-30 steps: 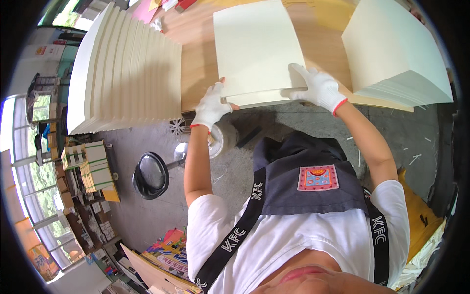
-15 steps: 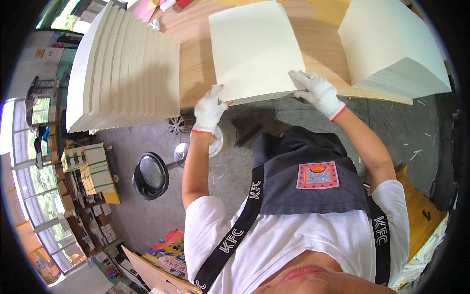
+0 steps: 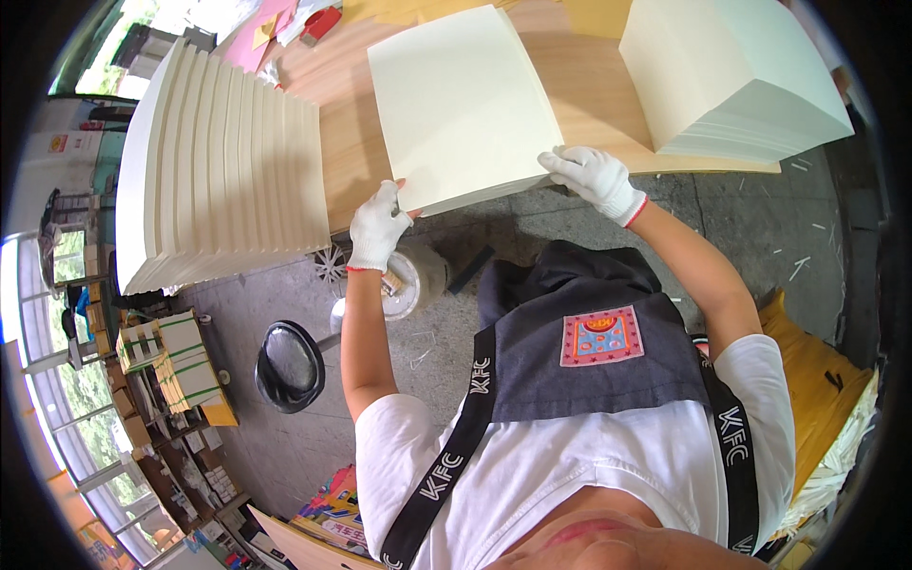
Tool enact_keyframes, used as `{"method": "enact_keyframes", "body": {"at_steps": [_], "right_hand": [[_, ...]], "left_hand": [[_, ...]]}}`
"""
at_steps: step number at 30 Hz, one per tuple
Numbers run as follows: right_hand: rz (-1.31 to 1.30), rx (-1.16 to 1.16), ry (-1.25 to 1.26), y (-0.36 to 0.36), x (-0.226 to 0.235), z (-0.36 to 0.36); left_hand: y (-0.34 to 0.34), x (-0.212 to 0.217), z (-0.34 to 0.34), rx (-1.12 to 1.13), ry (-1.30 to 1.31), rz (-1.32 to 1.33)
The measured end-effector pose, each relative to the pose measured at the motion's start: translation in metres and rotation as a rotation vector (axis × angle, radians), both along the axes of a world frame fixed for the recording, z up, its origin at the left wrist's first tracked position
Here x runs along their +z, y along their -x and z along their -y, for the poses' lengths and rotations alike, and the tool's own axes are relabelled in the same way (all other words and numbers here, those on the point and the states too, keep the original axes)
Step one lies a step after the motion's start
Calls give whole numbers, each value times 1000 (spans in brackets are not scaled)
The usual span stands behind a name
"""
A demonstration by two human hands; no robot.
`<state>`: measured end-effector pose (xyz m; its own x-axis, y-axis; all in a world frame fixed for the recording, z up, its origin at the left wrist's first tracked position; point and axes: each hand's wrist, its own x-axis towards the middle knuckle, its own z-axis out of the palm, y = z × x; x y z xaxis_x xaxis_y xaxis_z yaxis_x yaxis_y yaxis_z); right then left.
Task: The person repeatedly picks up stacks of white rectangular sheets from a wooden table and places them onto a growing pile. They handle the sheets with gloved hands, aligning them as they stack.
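Observation:
A thick stack of cream paper sheets (image 3: 465,104) lies on the wooden table in front of me, its near edge at the table's front edge. My left hand (image 3: 378,228), in a white knit glove whose thumb and fingertips look bare, grips the near left corner. At the near right corner my right hand (image 3: 591,179), also gloved in white with a red cuff, has its fingers over the top sheet and its thumb at the side. On the left stands a tall pile of cream paper in layered, offset bundles (image 3: 237,161). A neater tall pile (image 3: 731,85) stands on the right.
Pink paper (image 3: 249,38) and a red tape dispenser (image 3: 321,26) lie at the table's (image 3: 347,142) far side. Below the table are a white bucket (image 3: 418,285) and a black round stool (image 3: 290,366). Strapped bundles (image 3: 180,361) stand at left; paper scraps litter the floor.
The whole view has shifted and turned slightly, with the table things now further left. Both hands keep to the same corners of the middle paper stack.

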<state>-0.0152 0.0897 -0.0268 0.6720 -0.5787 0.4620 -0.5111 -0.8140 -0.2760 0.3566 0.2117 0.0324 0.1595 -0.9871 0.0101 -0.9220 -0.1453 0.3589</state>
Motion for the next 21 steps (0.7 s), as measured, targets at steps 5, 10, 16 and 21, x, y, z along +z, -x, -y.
{"method": "enact_keyframes", "body": {"at_steps": [5, 10, 16, 21], "right_hand": [[40, 30, 14, -1, -6, 4], [53, -9, 106, 6, -14, -10], [40, -140, 123, 8, -10, -40], [26, -157, 38, 9, -8, -48]], "left_hand": [[-1, 1, 2, 10, -20, 19], [-5, -5, 0, -6, -16, 45], [2, 14, 6, -28, -151, 42], [-44, 5, 50, 89, -173, -305]]}}
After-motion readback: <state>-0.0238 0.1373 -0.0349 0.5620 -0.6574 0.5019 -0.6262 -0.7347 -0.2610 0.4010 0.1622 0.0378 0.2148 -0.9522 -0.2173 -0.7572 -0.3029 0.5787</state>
